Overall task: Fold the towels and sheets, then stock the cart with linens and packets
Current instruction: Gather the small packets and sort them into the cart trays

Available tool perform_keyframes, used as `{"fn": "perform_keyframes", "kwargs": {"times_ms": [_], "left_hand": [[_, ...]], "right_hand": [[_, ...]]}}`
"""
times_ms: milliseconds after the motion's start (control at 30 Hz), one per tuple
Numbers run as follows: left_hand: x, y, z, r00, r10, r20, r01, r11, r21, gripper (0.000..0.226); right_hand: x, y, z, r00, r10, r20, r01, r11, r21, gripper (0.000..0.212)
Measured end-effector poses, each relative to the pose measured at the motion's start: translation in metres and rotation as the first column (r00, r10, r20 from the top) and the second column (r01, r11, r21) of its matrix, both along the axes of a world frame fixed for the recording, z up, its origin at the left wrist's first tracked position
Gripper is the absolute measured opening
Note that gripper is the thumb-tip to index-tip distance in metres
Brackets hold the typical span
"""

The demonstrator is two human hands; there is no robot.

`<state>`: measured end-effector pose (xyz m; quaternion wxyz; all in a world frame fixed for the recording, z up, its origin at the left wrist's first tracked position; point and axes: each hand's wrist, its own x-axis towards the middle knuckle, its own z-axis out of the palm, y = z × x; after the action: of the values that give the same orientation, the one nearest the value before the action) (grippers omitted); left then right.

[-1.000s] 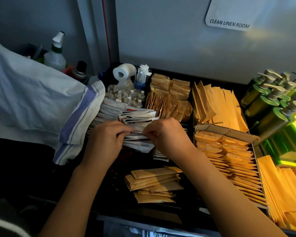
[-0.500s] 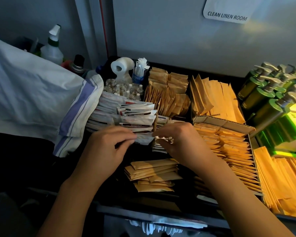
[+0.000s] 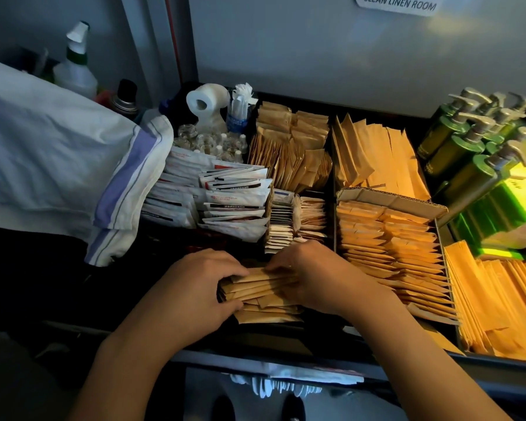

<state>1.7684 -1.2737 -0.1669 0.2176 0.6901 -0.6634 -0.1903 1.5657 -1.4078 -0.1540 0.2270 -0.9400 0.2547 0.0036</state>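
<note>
A loose stack of brown paper packets (image 3: 263, 296) lies in the near front compartment of the cart tray (image 3: 286, 360). My left hand (image 3: 195, 287) grips the stack's left end, thumb under and fingers over. My right hand (image 3: 313, 275) holds the right end with curled fingers. Behind them stand white packets with red print (image 3: 234, 205) in rows, and small white and tan sachets (image 3: 295, 220). A folded white towel with purple stripes (image 3: 73, 165) rests on the left, its edge hanging over the tray.
Brown packets fill the back compartments (image 3: 289, 147) and a cardboard box (image 3: 389, 238) on the right. Green pump bottles (image 3: 468, 153) crowd the far right. A toilet roll (image 3: 205, 101), small vials (image 3: 210, 141), and spray bottles (image 3: 76, 65) sit at the back left. A door stands behind.
Both hands left the white packets and moved toward me, down onto the brown packet stack, which they now hold from both ends.
</note>
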Motion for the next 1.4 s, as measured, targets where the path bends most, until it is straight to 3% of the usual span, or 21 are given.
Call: {"fn": "perform_keyframes", "kwargs": {"times_ms": [100, 333, 533, 700, 933, 1300, 1400], "left_hand": [[-0.008, -0.002, 0.0, 0.999, -0.009, 0.053, 0.009, 1.0, -0.014, 0.045], [-0.01, 0.0, 0.005, 0.998, 0.069, -0.012, -0.07, 0.986, -0.149, 0.034], [-0.004, 0.003, 0.013, 0.996, 0.045, -0.076, -0.062, 0.969, -0.241, 0.041], [-0.005, -0.003, 0.015, 0.989, 0.06, -0.136, -0.086, 0.978, -0.19, 0.038], [-0.008, -0.007, 0.013, 0.981, 0.135, -0.142, -0.158, 0.973, -0.166, 0.031], [-0.004, -0.001, 0.005, 0.988, 0.136, -0.072, -0.141, 0.988, -0.068, 0.04], [-0.005, -0.001, 0.003, 0.991, 0.127, -0.047, -0.129, 0.991, -0.039, 0.041]], "right_hand": [[0.002, -0.001, -0.004, 0.999, 0.008, -0.035, -0.007, 1.0, 0.024, 0.044], [0.004, -0.002, -0.005, 0.999, 0.025, 0.024, -0.026, 1.0, 0.011, 0.015], [0.002, -0.002, 0.01, 0.99, 0.057, 0.126, -0.055, 0.998, -0.018, 0.021], [-0.002, -0.002, 0.018, 0.979, 0.023, 0.202, -0.005, 0.996, -0.09, 0.025], [-0.011, -0.007, 0.009, 0.982, 0.005, 0.188, -0.015, 0.999, 0.048, 0.029], [0.003, -0.012, -0.005, 0.999, 0.04, -0.022, -0.038, 0.996, 0.084, 0.043], [0.007, -0.011, -0.003, 0.995, 0.074, -0.06, -0.072, 0.997, 0.036, 0.032]]}}
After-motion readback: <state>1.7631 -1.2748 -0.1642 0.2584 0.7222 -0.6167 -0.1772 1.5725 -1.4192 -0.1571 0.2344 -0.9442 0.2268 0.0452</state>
